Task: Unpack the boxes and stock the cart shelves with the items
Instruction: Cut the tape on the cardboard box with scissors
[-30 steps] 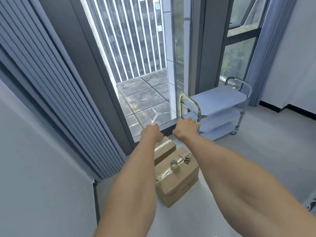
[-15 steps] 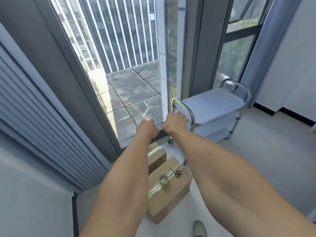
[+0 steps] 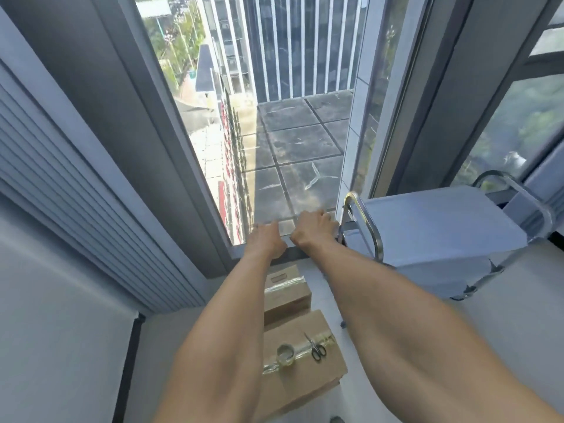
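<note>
Presently both arms are stretched forward toward the window sill, and neither hand holds any task item. The cart [image 3: 433,227] stands just right of the right hand, with its chrome handle [image 3: 364,224] nearest that hand; its top shelf carries nothing visible, and the lower shelves are largely hidden. That position, in my judgement, keeps the shelves within reach of the boxes.

The larger box [image 3: 300,361] lies on the floor below and behind the hands, between the forearms. It remains taped shut. The smaller box [image 3: 285,293] lies directly beyond it, nearer the hands, also sealed, and partly covered by the left forearm.

The left hand [image 3: 268,241] is turned back-upward with fingers loosely bent, grasping nothing that can be seen. The right hand [image 3: 316,228] is loosely curled, knuckles close to the cart handle; whether it touches the handle cannot be determined, and it appears to grip nothing.

A tape roll [image 3: 286,355] and scissors [image 3: 316,348] rest on top of the larger box, side by side, presumably left there as the tools for cutting the seal. Unpacking is judged not yet begun.
</note>
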A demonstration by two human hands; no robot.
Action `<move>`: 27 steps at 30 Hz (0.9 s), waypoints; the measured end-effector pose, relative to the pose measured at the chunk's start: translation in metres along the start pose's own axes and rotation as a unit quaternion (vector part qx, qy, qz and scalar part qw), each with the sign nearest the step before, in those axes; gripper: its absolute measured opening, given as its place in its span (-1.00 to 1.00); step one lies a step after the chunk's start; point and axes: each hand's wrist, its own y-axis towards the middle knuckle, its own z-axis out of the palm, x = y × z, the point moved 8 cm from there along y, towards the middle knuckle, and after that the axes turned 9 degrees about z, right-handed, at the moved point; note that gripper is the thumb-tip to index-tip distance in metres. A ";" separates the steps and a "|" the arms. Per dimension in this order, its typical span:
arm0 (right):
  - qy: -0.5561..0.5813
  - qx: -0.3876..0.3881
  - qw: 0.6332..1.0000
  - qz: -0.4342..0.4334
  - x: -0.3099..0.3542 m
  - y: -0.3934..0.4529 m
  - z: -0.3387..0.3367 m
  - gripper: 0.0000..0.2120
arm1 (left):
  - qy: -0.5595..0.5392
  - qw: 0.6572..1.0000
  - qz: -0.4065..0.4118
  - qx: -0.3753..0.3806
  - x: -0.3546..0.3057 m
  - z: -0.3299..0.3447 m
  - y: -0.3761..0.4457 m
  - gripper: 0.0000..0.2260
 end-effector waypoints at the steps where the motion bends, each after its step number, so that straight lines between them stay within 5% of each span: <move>1: -0.003 0.008 1.000 -0.008 0.003 0.009 0.007 -0.61 | -0.004 1.000 -0.011 0.001 0.003 0.004 0.006 -0.66; 7: -0.012 0.038 0.998 -0.042 0.018 0.066 0.071 -0.61 | -0.006 0.997 -0.072 0.017 0.042 0.057 0.052 -0.66; 20: -0.047 0.143 0.988 -0.018 -0.007 0.118 0.316 -0.60 | -0.011 0.979 -0.154 0.135 0.150 0.300 0.043 -0.66; 27: -0.046 0.163 0.984 -0.049 -0.013 0.118 0.382 -0.64 | -0.037 0.963 -0.191 0.187 0.145 0.386 0.030 -0.62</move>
